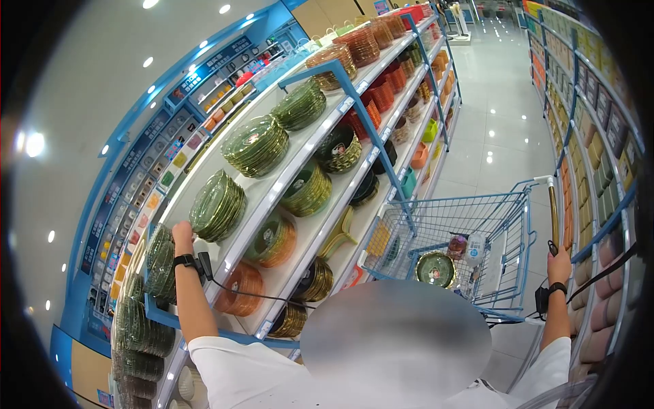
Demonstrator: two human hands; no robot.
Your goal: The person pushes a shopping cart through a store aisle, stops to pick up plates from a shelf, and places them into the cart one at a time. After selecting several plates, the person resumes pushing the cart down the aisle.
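Observation:
On the left, my left hand (182,235) is at the top shelf, its fingers curled and partly hidden. It sits between a stack of green gold-rimmed plates (218,206) and another green stack (161,262); whether it grips a plate I cannot make out. My right hand (558,262) is closed around the end of the shopping cart handle (553,215). Inside the blue wire shopping cart (470,204) lie a green dish with a gold rim (435,269), a clear plastic package (475,247) and a small dark reddish item (457,245).
The shelf rack (272,204) on my left carries several stacks of green, amber, red and dark dishes. A blue metal post (364,109) rises from it. Shelves of boxed goods (593,150) line the right side. A tiled aisle (487,116) runs ahead between them.

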